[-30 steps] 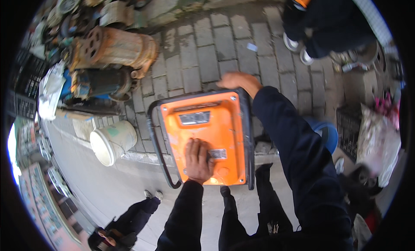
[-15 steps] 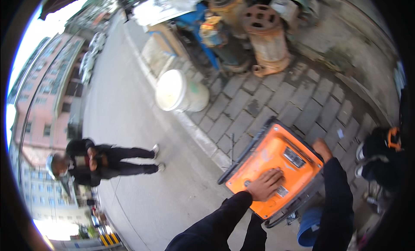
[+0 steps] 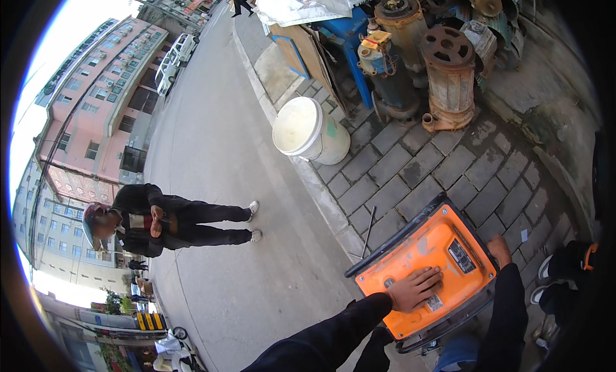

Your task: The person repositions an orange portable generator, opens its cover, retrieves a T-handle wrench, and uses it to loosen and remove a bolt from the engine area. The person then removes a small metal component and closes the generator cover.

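An orange portable generator (image 3: 410, 250) in a black tube frame (image 3: 398, 234) stands at the lower right, where the pavement meets the road. My left hand (image 3: 416, 290) lies flat on its orange top with the fingers stretched out. Close to the frame's right side is my right hand (image 3: 498, 250), its fingers curled together. What it holds, if anything, is hidden. Below the generator, partly behind my right sleeve, sits a blue bucket (image 3: 457, 354).
A white bucket (image 3: 330, 141) stands by the kerb, with rusty pumps (image 3: 449, 83) behind it. A thin metal rod (image 3: 368, 232) lies beside the generator. On the road stands a person (image 3: 173, 221) in dark clothes; another person's shoes (image 3: 544, 269) show at right.
The view has shifted, so the generator and surroundings sit farther right and lower. My left hand stays on the orange top, and my right hand remains by the frame's right side.
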Action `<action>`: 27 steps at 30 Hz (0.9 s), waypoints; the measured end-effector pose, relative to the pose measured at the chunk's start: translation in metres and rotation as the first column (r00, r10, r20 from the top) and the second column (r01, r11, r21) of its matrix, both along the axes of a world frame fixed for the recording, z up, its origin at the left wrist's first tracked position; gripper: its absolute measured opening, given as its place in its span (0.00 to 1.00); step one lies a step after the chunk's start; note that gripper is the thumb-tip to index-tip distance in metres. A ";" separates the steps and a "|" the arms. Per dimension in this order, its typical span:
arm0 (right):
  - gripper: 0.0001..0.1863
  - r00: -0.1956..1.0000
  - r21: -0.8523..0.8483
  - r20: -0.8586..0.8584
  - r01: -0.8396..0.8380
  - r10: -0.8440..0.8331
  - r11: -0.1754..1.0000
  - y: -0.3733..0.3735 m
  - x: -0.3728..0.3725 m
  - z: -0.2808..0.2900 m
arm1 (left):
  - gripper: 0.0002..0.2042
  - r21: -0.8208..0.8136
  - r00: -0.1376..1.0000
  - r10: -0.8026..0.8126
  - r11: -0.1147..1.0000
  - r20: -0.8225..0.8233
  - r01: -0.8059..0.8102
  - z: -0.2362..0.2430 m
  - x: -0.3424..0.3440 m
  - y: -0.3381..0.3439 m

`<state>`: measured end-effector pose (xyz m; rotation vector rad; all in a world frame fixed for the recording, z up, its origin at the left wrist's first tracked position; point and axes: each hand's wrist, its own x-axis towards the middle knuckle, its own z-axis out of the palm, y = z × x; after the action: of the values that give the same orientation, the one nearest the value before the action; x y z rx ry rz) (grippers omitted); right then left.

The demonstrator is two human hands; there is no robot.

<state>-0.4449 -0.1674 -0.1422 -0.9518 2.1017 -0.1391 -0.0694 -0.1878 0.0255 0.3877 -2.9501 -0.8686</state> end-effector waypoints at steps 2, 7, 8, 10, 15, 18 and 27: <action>0.22 0.998 0.043 0.058 -0.010 0.008 0.999 -0.001 -0.002 0.001 | 0.30 -0.002 1.000 0.001 1.000 -0.002 -0.001 0.000 0.000 0.000; 0.24 0.999 0.039 0.026 -0.037 0.036 0.999 -0.003 -0.006 -0.004 | 0.29 0.000 1.000 -0.004 1.000 -0.006 0.004 0.001 -0.002 0.000; 0.24 0.998 0.075 0.042 -0.039 0.036 0.996 -0.003 -0.007 -0.006 | 0.29 0.000 1.000 -0.002 1.000 -0.013 0.002 0.001 -0.002 -0.001; 0.23 0.998 0.133 0.068 -0.028 0.020 0.991 -0.002 -0.011 -0.009 | 0.29 0.005 1.000 -0.004 1.000 -0.017 0.004 0.003 -0.002 -0.001; 0.18 0.995 -0.305 0.010 0.097 -0.099 0.947 0.030 -0.039 0.013 | 0.29 -0.003 0.999 0.010 1.000 -0.048 -0.010 0.003 -0.003 -0.003; 0.16 0.849 -0.429 0.163 0.520 -0.503 0.739 0.085 -0.047 0.046 | 0.30 0.010 0.999 -0.028 1.000 -0.030 0.028 -0.001 -0.006 -0.003; 0.11 0.069 -0.320 0.622 0.932 -0.780 -0.172 0.270 0.181 0.055 | 0.29 -0.092 0.998 -0.026 0.996 -0.058 0.021 -0.006 -0.013 0.006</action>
<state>-0.2641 0.1026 -0.0869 0.5148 2.0475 -1.8425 -0.0822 -0.1821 0.0197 0.3176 -2.9324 -0.7310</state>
